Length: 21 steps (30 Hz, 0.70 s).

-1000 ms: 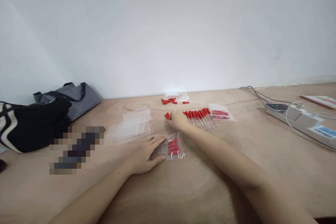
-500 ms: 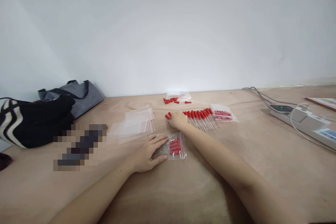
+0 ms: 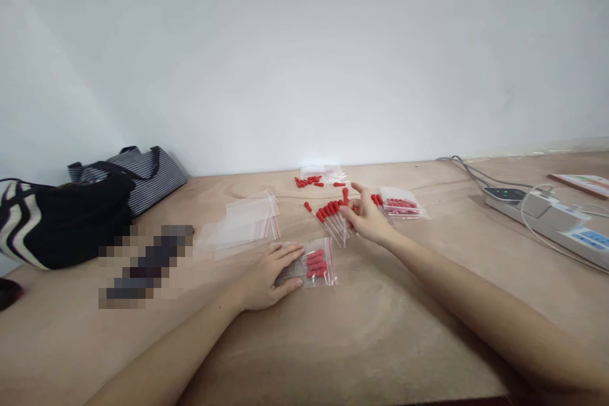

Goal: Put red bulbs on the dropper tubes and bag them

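My left hand (image 3: 271,276) lies with fingers spread on the left part of a clear zip bag (image 3: 332,273). Red-bulbed droppers (image 3: 316,263) show inside that bag. Farther off, my right hand (image 3: 368,216) pinches one dropper (image 3: 345,193) by its upper part, its red bulb raised above a row of similar droppers (image 3: 324,212). Some of that row is hidden behind my right hand. Just right of the hand, a filled zip bag (image 3: 404,206) lies flat, with more red bulbs in it.
Overlapping flat zip bags (image 3: 247,219) lie to the left. Loose red bulbs (image 3: 309,182) lie near the wall, by another clear bag (image 3: 323,172). A power strip (image 3: 552,219) with cables is at the right; a black bag (image 3: 71,222) and a striped bag (image 3: 152,177) stand left.
My right hand has moved from the row's left end to its right part and now lifts a dropper bulb. My left hand stays on the bag.
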Available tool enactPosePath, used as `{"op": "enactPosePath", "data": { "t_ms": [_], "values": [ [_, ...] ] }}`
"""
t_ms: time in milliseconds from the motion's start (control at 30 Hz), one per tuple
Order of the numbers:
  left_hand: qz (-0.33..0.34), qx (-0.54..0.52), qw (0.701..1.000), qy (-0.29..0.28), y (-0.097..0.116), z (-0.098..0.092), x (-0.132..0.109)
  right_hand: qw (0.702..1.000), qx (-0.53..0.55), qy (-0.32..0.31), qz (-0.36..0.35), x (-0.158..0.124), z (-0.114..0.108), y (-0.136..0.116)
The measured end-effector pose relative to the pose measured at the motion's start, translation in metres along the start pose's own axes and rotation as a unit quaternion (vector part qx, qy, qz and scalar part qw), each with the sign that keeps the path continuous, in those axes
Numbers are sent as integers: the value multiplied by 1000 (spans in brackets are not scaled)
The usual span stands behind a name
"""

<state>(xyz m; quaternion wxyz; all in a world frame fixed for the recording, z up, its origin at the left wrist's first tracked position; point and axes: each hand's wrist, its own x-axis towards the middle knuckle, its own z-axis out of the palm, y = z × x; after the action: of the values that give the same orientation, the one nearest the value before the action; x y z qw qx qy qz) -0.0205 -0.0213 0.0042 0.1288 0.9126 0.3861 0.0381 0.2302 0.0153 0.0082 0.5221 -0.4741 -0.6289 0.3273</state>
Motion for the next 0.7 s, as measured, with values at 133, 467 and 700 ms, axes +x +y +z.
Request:
{"op": "enactPosePath", "data": {
  "t_ms": [133, 467, 700],
  "values": [
    [15, 2, 1000, 10, -3, 2, 0, 993, 99, 13, 54, -35, -10, 11],
    [16, -14, 1000, 10, -1, 1, 0, 971, 209, 102, 47, -44, 14, 24],
    [-1, -34, 999, 25, 1, 2, -1, 977, 199, 15, 73, -52, 18, 21]
  ]
}}
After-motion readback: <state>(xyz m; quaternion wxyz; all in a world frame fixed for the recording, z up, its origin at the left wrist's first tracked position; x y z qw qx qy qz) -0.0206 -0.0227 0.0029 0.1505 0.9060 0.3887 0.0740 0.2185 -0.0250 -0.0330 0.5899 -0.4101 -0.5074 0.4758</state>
